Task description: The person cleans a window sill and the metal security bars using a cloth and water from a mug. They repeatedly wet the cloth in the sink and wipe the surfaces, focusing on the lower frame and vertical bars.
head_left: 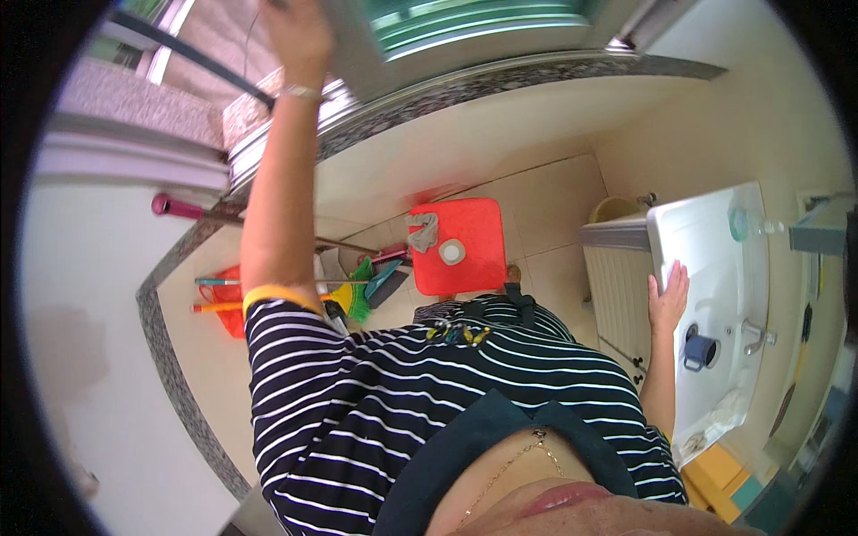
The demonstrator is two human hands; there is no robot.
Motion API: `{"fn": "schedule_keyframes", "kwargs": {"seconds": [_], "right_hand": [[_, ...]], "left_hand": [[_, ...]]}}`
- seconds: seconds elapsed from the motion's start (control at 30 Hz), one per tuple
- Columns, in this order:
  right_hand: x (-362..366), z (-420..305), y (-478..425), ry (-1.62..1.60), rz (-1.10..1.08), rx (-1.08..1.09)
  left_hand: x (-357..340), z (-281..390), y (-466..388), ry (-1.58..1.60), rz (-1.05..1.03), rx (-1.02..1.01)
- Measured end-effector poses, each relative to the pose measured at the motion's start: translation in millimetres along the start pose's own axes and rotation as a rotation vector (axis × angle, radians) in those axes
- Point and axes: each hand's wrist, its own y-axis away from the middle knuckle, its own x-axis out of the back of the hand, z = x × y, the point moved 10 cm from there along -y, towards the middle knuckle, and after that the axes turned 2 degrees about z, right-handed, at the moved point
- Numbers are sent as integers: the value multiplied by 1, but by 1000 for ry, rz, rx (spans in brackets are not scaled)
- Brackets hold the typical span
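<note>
My left hand (pixel 295 30) is raised to the sliding window at the top of the view, beside the edge of its metal sash (pixel 355 60). The picture's edge cuts off its fingertips, so its grip is hidden. To the right, my right hand (pixel 667 298) lies flat on the near rim of a white washbasin (pixel 704 248), thumb apart from the fingers. Nothing is held in it. Inside the basin a blue mug (pixel 701 352) lies tilted near the drain, by the chrome faucet (pixel 757 337). A clear plastic container (pixel 744 224) sits at its far end.
Before my legs stands a red plastic stool (pixel 462 268) bearing a grey cloth (pixel 423 232) and a small white round item (pixel 452 252). Left of it are a green-and-yellow broom (pixel 358 295), a dustpan (pixel 387 281) and a pink-handled pole (pixel 177 206). A granite sill (pixel 469 97) runs below the window.
</note>
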Motion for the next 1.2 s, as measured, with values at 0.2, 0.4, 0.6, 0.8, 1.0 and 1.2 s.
{"fn": "schedule_keyframes", "kwargs": {"seconds": [0.2, 0.4, 0.6, 0.8, 1.0, 1.2], "right_hand": [[6, -8, 1, 23, 42, 47], [7, -10, -1, 29, 29, 27], [14, -15, 2, 41, 38, 47], [1, -12, -4, 34, 74, 89], [11, -19, 3, 116, 33, 18], [3, -14, 0, 117, 46, 39]], "left_hand": [[5, 99, 5, 796, -147, 236], [11, 109, 15, 487, 115, 93], [-6, 108, 4, 1057, -434, 83], [48, -23, 30, 663, -267, 163], [49, -2, 182, 757, -591, 76], [-15, -67, 385, 446, -1191, 353]]}}
